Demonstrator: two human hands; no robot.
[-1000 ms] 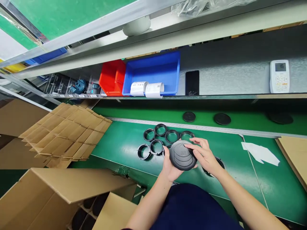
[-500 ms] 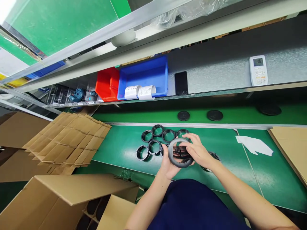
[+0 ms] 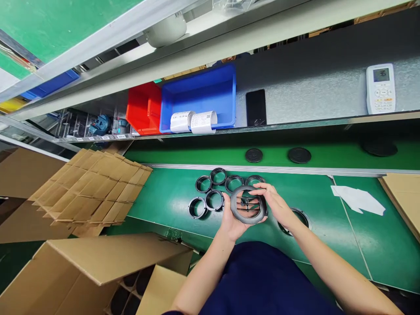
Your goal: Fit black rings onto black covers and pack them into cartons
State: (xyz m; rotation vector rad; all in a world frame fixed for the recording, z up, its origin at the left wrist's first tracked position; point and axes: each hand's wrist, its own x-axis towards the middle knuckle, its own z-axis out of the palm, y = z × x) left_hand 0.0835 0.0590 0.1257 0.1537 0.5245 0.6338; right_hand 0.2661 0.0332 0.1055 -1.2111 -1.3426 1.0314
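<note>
A dark grey round air vent [image 3: 248, 218] with thin black slats across its opening is held over the green workbench. My left hand [image 3: 231, 222] supports it from the left and underneath, its thumb along the rim; part of the palm shows through the slats. On the opposite side, my right hand [image 3: 275, 204] grips the right rim, fingertips at the upper edge. Black rings stand behind and left of the vent, among them one ring [image 3: 197, 208] nearest the front. Another black ring [image 3: 299, 217] lies partly hidden by my right forearm.
Black discs, one of them a small disc [image 3: 253, 155], lie along the back ledge. A shelf above carries a blue bin [image 3: 200, 94], a red bin [image 3: 139, 109], a phone [image 3: 256, 108] and a remote [image 3: 381, 89]. Cardboard dividers [image 3: 92, 188] and an open carton [image 3: 108, 258] are at left.
My right fingers have drawn back from the vent's opening to its upper right rim. The slats, seen broadside before, now appear nearly edge-on with gaps between them. The camera view has shifted slightly.
</note>
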